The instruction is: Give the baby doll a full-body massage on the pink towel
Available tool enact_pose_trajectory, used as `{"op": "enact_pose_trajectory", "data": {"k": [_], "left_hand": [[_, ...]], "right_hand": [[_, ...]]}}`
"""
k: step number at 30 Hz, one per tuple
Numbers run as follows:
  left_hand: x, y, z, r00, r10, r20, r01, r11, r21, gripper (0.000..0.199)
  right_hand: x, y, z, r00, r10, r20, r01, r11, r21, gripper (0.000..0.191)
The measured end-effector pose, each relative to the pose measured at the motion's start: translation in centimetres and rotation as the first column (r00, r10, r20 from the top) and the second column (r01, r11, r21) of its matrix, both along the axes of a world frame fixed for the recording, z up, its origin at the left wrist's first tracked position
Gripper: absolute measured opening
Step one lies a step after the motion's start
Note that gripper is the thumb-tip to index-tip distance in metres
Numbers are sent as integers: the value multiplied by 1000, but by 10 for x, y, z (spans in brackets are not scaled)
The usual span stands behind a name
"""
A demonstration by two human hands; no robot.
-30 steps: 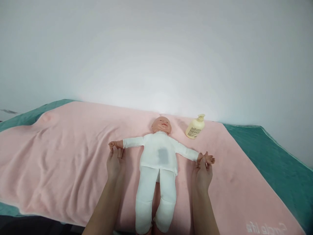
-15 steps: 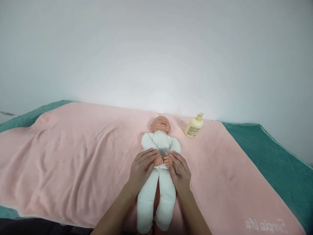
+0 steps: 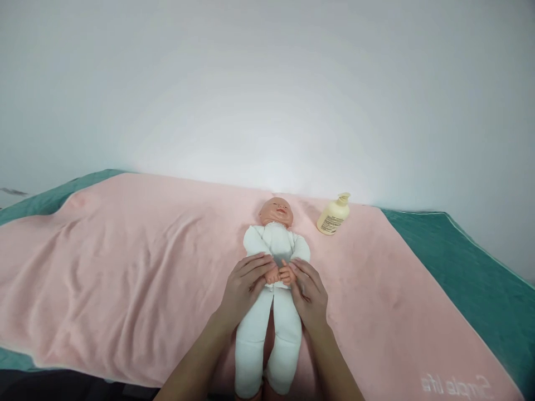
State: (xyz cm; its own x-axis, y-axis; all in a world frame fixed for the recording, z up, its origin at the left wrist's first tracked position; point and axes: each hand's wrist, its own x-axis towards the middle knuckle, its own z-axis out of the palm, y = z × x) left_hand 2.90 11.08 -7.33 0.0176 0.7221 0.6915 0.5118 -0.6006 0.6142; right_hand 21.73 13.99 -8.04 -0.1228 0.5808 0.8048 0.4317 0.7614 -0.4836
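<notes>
A baby doll [image 3: 279, 239] in white clothes lies on its back, head toward the wall, on a pink blanket [image 3: 167, 250]. Its two small hands meet over its belly. My left hand [image 3: 246, 281] is closed round the doll's forearm and wrist on the left side, fingers on top and thumb below. On the other side, my right hand [image 3: 310, 289] grips the other forearm and wrist in the same way. The doll's legs stretch toward me between my forearms.
A pale yellow pump bottle [image 3: 333, 215] stands on the blanket, right of the doll's head. Green cloth [image 3: 468, 262] shows beyond the blanket's edges at both sides. A plain light wall [image 3: 267, 94] rises behind.
The whole scene sits very slightly further right in the picture. My hands keep the same hold on the doll's arms.
</notes>
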Motion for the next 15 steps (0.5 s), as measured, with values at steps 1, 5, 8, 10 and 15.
{"op": "enact_pose_trajectory", "data": {"k": [1, 5, 8, 10, 15], "left_hand": [[-1, -1, 1, 997, 8, 81, -7, 1000, -16, 31], [-12, -6, 9, 814, 216, 540, -117, 970, -211, 23], [-29, -3, 9, 504, 393, 769, -195, 919, -342, 26], [-42, 1, 4, 291, 402, 868, -171, 915, -366, 21], [-68, 10, -15, -90, 330, 940, 58, 944, -326, 11]], "right_hand": [[1, 1, 0, 996, -34, -79, 28, 997, -67, 33], [9, 7, 4, 839, -250, -483, 106, 946, -305, 39], [23, 16, 7, 664, -339, -666, 69, 915, -397, 45], [37, 23, 3, 581, -368, -726, -8, 889, -458, 47], [69, 41, -23, 426, -427, -798, -233, 801, -552, 64]]}}
